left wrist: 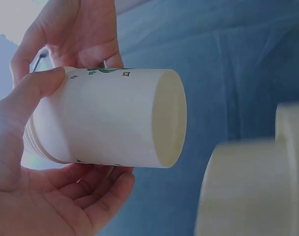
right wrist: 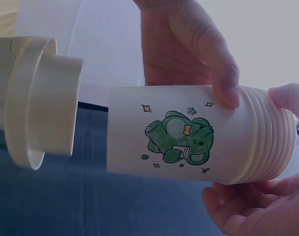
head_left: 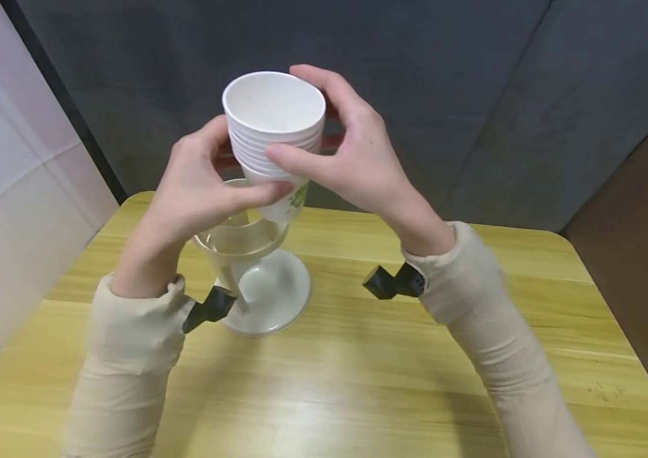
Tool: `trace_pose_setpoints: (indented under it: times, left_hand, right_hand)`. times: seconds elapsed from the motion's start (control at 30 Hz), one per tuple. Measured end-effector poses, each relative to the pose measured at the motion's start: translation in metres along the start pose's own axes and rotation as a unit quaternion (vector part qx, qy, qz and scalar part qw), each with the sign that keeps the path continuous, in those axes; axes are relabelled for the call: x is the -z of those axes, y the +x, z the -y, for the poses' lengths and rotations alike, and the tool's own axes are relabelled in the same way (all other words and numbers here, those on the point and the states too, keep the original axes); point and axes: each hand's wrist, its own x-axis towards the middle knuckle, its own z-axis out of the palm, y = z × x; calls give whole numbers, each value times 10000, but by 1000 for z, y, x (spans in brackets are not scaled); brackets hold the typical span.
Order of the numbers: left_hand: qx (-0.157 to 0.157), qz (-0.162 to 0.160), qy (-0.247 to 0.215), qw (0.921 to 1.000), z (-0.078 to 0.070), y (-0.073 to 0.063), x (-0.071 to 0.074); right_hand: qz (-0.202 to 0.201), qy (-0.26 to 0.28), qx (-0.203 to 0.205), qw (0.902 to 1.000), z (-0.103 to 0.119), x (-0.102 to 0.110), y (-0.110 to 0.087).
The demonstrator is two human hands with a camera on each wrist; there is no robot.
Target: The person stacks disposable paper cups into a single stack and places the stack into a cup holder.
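Observation:
A nested stack of white paper cups (head_left: pixel 275 152) is held up in the air between both hands, rims upward. A green bear print shows on the lowest cup (right wrist: pixel 181 140) in the right wrist view. My left hand (head_left: pixel 195 181) grips the lower part of the stack, thumb across its front. My right hand (head_left: pixel 352 140) grips higher, around the stacked rims. Just below and behind the stack stands a cream plastic cup holder (head_left: pixel 238 245) with a ring-shaped top and a round base (head_left: pixel 278 292). The stack's bottom is apart from the holder in both wrist views.
The holder stands on a wooden table (head_left: pixel 358 369), toward its back left. A dark cloth wall (head_left: pixel 444 95) rises behind the table, with a white panel (head_left: pixel 20 159) on the left and a brown panel (head_left: pixel 645 254) on the right.

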Motion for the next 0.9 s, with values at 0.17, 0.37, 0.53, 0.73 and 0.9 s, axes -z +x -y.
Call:
trace_pose_setpoints:
  times: [0.17, 0.37, 0.53, 0.73, 0.9]
  left_hand:
    - [-53, -159, 39, 9999, 6, -1, 19]
    - [274, -155, 97, 9995, 23, -6, 29]
    - [553, -16, 256, 9981, 36, -9, 28]
    - [850, 131, 608, 9944, 45, -15, 25]
    - [1037, 257, 803, 9910, 52, -20, 24]
  right_hand:
    - [228, -76, 192, 9995, 0, -15, 16]
    - [416, -166, 186, 9988, -12, -31, 25]
    - [507, -217, -19, 9985, -26, -39, 24]
    - [648, -273, -252, 9972, -37, -45, 19]
    - [773, -286, -382, 9959, -44, -51, 16]
